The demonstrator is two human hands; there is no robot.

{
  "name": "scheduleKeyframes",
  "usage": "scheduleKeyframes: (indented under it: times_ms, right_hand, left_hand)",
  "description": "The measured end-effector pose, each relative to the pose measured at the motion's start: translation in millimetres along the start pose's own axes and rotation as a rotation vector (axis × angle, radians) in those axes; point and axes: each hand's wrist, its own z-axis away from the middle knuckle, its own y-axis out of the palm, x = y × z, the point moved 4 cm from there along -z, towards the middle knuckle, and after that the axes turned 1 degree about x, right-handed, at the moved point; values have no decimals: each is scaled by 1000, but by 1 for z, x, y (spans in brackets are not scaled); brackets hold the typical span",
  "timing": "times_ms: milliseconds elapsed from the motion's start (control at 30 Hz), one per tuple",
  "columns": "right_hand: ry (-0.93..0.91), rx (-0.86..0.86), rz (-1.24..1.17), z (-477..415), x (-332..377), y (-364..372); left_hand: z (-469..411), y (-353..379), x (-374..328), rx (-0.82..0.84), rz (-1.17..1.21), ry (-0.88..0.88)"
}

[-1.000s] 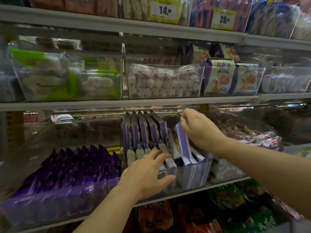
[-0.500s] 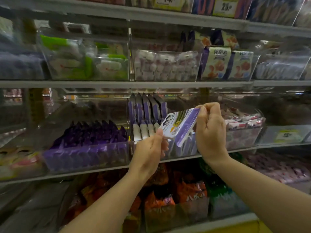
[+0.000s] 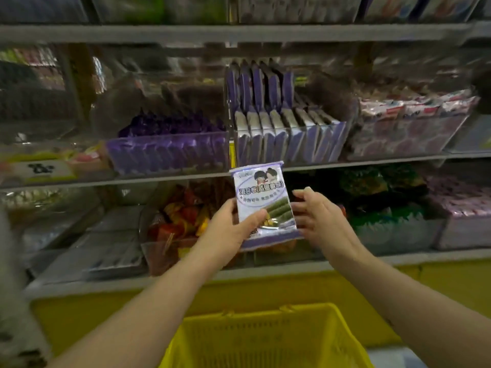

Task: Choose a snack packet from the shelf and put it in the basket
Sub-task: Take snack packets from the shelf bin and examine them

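Bins of purple packets [image 3: 287, 128] crowd the shelf [image 3: 372, 159] behind. My left hand [image 3: 233, 227] pinches the upright white-and-purple snack packet [image 3: 264, 203] above the yellow basket [image 3: 265, 338]; my right hand [image 3: 318, 219] hovers spread beside it.

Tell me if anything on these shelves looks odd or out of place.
Nothing stands out. Packets sit in their bins; the only one out is the packet held upright in the left hand, above the basket.

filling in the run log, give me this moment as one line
stage: carrying | left hand: holds snack packet | right hand: open beside it | basket: below, packet not in
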Motion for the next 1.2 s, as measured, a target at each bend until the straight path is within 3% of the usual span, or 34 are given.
scheduleKeyframes:
  times_ms: [100, 200, 367, 500, 667, 833, 933, 1200]
  right_hand:
    - [169, 38, -96, 5, -23, 3]
    - [217, 14, -139, 11, -39, -2]
    - [298, -20, -236, 19, -60, -12]
    - [299, 34, -257, 19, -64, -16]
    - [299, 71, -298, 21, -69, -18]
    - [336, 92, -306, 29, -74, -12]
    - [369, 127, -299, 36, -77, -6]
    - [433, 205, -313, 44, -77, 5]
  left_hand:
    - [20, 13, 29, 116, 7, -38]
    - [32, 27, 56, 172, 51, -83]
    - [36, 38, 73, 198, -95, -97]
    - [36, 39, 82, 200, -211, -107]
    - [41, 44, 85, 209, -176, -112]
    - [38, 37, 70, -4, 79, -59]
    - [37, 29, 65, -116, 215, -118]
    - [38, 19, 70, -188, 284, -197]
